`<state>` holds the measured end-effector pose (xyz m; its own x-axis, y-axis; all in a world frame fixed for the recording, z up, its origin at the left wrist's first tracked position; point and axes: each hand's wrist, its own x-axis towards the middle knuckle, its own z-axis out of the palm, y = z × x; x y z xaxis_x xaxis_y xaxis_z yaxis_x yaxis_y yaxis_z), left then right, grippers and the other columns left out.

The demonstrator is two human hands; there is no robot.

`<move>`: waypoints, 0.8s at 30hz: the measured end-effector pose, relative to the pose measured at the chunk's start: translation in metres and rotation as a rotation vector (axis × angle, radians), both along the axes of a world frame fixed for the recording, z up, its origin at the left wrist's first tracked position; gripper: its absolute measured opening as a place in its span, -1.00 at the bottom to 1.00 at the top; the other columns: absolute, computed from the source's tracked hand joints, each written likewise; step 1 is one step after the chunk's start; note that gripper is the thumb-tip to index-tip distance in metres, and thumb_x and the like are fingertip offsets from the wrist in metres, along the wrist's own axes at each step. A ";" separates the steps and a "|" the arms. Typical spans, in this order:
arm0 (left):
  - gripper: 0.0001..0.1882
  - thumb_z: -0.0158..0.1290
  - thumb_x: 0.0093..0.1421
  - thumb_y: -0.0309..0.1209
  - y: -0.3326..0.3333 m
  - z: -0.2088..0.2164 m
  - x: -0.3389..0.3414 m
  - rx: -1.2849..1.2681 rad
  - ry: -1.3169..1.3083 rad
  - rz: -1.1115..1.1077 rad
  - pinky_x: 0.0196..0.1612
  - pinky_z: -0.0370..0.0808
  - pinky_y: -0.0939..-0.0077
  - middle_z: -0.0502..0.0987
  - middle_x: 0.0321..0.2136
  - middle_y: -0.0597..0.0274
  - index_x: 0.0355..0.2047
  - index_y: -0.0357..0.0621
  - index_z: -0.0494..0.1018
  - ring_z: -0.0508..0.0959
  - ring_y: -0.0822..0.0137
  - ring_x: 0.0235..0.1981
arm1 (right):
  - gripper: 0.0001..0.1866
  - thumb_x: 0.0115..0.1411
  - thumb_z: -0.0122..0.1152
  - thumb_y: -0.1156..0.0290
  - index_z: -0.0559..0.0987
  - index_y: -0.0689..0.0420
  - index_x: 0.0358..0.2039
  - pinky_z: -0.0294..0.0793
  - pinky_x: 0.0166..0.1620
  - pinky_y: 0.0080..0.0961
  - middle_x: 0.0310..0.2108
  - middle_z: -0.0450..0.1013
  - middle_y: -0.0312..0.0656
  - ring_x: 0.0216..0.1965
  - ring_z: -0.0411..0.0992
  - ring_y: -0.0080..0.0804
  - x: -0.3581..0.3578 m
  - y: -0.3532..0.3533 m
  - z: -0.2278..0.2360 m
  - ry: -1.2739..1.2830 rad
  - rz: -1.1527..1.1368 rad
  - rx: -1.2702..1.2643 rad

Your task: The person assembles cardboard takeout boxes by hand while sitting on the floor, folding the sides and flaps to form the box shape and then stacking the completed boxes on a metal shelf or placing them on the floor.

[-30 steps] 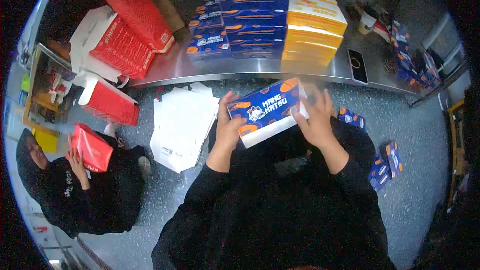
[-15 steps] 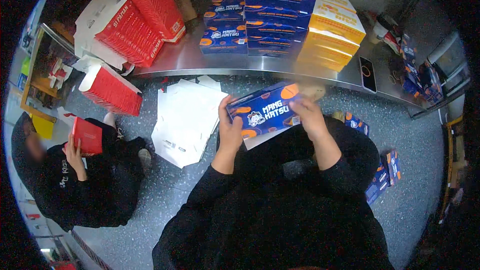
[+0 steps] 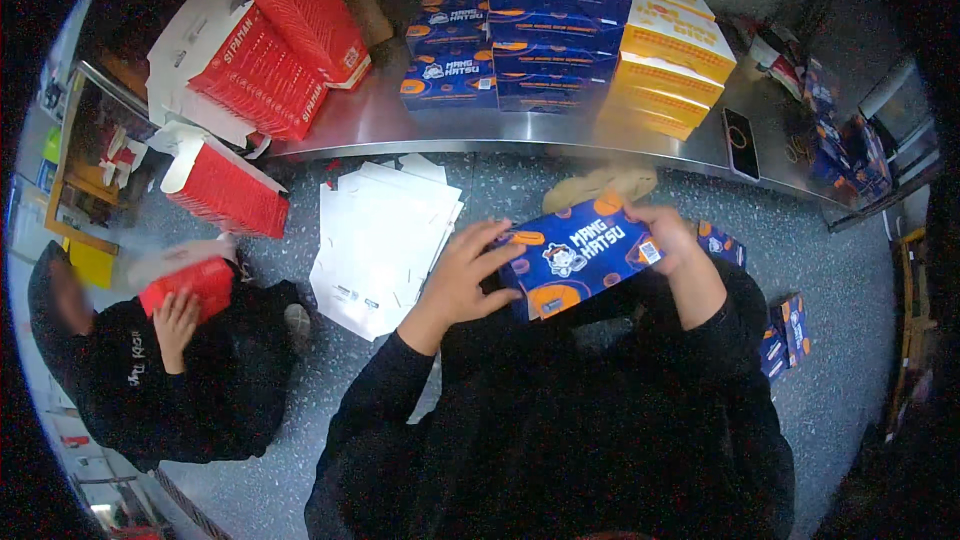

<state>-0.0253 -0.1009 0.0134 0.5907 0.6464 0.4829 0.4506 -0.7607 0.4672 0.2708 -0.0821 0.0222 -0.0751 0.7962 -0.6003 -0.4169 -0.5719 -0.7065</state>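
A dark blue cardboard food box (image 3: 580, 255) with orange patches and white lettering is held over my lap, tilted up to the right. My right hand (image 3: 672, 240) grips its right end, the thumb near the top edge. At the opposite end my left hand (image 3: 465, 275) presses its fingertips and thumb to the box's side, the fingers somewhat spread. The box's underside is hidden. Left of my hands, a stack of flat white cardboard blanks (image 3: 385, 240) lies on the floor.
A steel table (image 3: 440, 135) ahead bears stacked blue boxes (image 3: 550, 30), yellow boxes (image 3: 675, 50) and red cartons (image 3: 270, 70), plus a phone (image 3: 740, 143). To my left a seated person (image 3: 190, 360) handles a red box (image 3: 190, 290). Blue boxes (image 3: 795, 330) lie on the floor at right.
The blue box has moved right and slightly down, and its white flap no longer shows. My left hand has shifted from the top corner to the left end. The other person's red box has tilted.
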 end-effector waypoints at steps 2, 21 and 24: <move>-0.54 0.19 -0.23 -0.27 0.005 0.006 0.002 0.078 0.109 -0.067 0.04 0.23 0.15 0.32 -0.04 0.10 -0.24 -0.05 0.41 0.28 0.00 0.01 | -0.69 0.10 -0.04 0.43 0.37 0.37 -0.18 0.42 -0.21 -0.39 -0.27 0.42 -0.08 -0.31 0.42 -0.32 -0.004 -0.008 0.006 -0.203 0.094 0.018; -0.25 0.29 -0.23 -0.50 0.042 -0.044 0.020 -0.827 -0.482 0.280 -0.20 0.40 0.56 0.44 -0.33 0.18 -0.05 -0.32 0.11 0.43 0.42 -0.26 | -0.80 -0.11 0.24 0.39 0.57 0.10 -0.40 0.29 -0.15 -0.47 -0.34 0.40 -0.13 -0.23 0.35 -0.24 -0.016 -0.046 0.014 -0.764 0.254 1.090; -0.19 0.19 -0.12 -0.55 0.033 -0.017 0.019 -1.211 -0.732 0.068 -0.07 0.34 0.48 0.34 -0.16 0.11 0.06 -0.28 -0.06 0.38 0.32 -0.12 | -0.83 -0.12 0.26 0.39 0.56 0.11 -0.45 0.32 -0.17 -0.48 -0.33 0.40 -0.15 -0.27 0.37 -0.29 -0.012 -0.051 0.012 -0.794 0.309 1.014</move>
<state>-0.0067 -0.0679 -0.0032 0.4040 0.8918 -0.2038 -0.1550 0.2863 0.9455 0.2591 -0.1332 0.0339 -0.2399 0.9288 0.2824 0.3571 0.3549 -0.8640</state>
